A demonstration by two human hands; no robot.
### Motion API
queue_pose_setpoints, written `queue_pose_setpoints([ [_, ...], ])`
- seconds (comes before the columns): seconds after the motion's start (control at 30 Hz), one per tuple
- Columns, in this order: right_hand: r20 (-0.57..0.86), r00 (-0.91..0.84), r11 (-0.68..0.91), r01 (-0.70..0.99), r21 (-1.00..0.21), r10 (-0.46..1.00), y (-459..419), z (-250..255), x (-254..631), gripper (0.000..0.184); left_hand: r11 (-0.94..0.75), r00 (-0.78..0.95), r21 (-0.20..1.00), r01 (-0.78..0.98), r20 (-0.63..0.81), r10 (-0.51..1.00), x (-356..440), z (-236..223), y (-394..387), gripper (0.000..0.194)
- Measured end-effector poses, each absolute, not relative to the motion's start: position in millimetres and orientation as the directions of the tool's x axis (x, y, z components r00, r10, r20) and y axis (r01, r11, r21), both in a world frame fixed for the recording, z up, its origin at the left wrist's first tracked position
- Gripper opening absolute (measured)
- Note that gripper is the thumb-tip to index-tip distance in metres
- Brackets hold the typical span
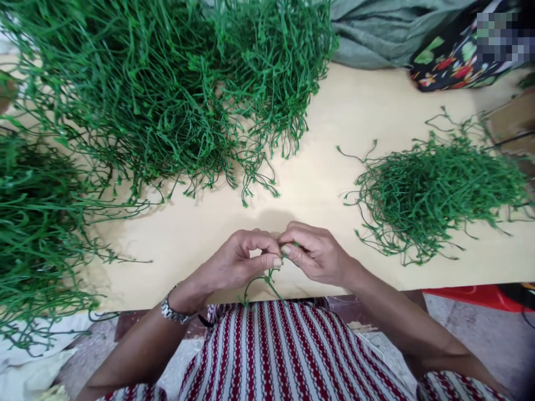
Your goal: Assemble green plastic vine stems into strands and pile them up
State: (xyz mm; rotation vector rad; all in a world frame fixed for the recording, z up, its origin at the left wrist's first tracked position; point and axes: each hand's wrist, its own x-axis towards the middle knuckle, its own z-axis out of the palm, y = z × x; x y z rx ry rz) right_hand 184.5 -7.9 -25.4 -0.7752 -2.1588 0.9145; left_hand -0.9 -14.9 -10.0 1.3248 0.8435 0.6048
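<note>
Fingers of both hands pinching a green stem piece, green piles around

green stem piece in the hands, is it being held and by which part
The small green stem piece is pinched near its upper end between the thumbs and fingers of the left hand and right hand; its thin strands hang below.
</note>
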Motion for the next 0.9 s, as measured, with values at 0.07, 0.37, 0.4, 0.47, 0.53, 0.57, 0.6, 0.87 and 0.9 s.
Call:
queue_pose_setpoints([
  [0.07,0.327,-0.544,0.534,0.28,-0.798,0.773,-12.1,-29.2,177.4,0.013,0.208,0.498,0.977,0.043,-0.201,0.843,2.4,-13.0,-17.4,0.019],
  [0.37,0.338,-0.529,0.548,0.31,-0.777,0.779,-13.2,-31.8,175.3,0.015,0.27,0.459,0.96,0.076,-0.274,0.845,2.9,-16.6,-15.1,0.022],
  [0.4,0.343,-0.55,0.57,0.317,-0.758,0.762,-12.6,-32.4,176.8,0.015,0.269,0.491,0.959,0.089,-0.277,0.826,2.6,-16.7,-14.4,0.022],
  [0.47,0.353,-0.596,0.619,0.325,-0.715,0.721,-11.4,-33.2,180.4,0.015,0.245,0.543,0.961,0.127,-0.274,0.794,1.8,-16.8,-13.1,0.022],
  [0.53,0.355,-0.639,0.656,0.32,-0.683,0.682,-10.0,-32.9,183.6,0.015,0.18,0.577,0.967,0.181,-0.253,0.776,0.7,-15.5,-11.4,0.021],
  [0.57,0.346,-0.654,0.658,0.315,-0.684,0.672,-9.3,-32.1,184.8,0.014,0.137,0.593,0.967,0.214,-0.24,0.768,0.1,-13.7,-10.4,0.021],
  [0.6,0.329,-0.668,0.649,0.306,-0.697,0.668,-8.6,-31.0,185.6,0.013,0.089,0.616,0.965,0.248,-0.228,0.754,-0.6,-11.1,-9.4,0.021],
  [0.87,0.072,-0.88,0.429,0.156,-0.89,0.47,-6.9,-21.6,189.8,0.007,-0.363,0.802,0.814,0.453,-0.195,0.564,-8.4,8.4,-21.0,0.02],
  [0.9,0.04,-0.902,0.387,0.145,-0.91,0.431,-6.7,-21.7,192.0,0.008,-0.373,0.795,0.796,0.477,-0.21,0.568,-8.3,2.6,-23.1,0.018],
])
